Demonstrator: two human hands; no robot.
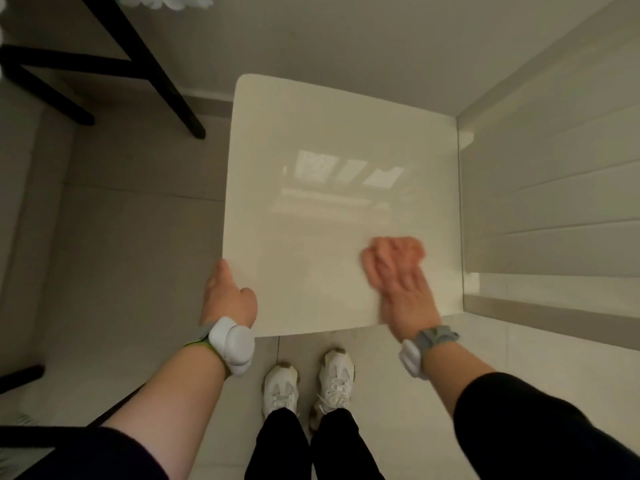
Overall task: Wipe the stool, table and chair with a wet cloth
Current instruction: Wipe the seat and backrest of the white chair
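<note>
Step in hand: wiping the table (329, 202). The white glossy top is seen from above, with the person standing at its near edge.

The right hand (405, 299) lies flat on the pink cloth (405, 245), fingers spread and roughly straight, pressing it down rather than gripping it. The cloth sits on the near right part of the top, near the right edge. The left hand (227, 296) holds the near left corner with the thumb on top, probably to steady the table.

To do it well:
- Keep the palm flat and the cloth bunched under the fingers so it doesn't slip out.
- Work in overlapping passes from the right side across to the left, then to the far edge.
- The far half looks like a long reach from here.
- Move the left hand off the corner so that patch gets wiped too.
- The right edge sits tight against the panelled wall (554, 202), so run the cloth along that seam.

Hidden or unclear:
- The right hand and cloth are motion-blurred, so the cloth's outline and wetness are unreadable.
- The left fingers go under the edge, out of sight.
- The table legs are hidden beneath the top.
- No streaks or dirt are readable on the gloss, only a window reflection, so the wiped area can't be judged.
- The black frame (147, 64) at top left is cut off; it may be the chair or the stool, can't tell which.
- A green and white thing at the top edge is cropped and unidentifiable.
</note>
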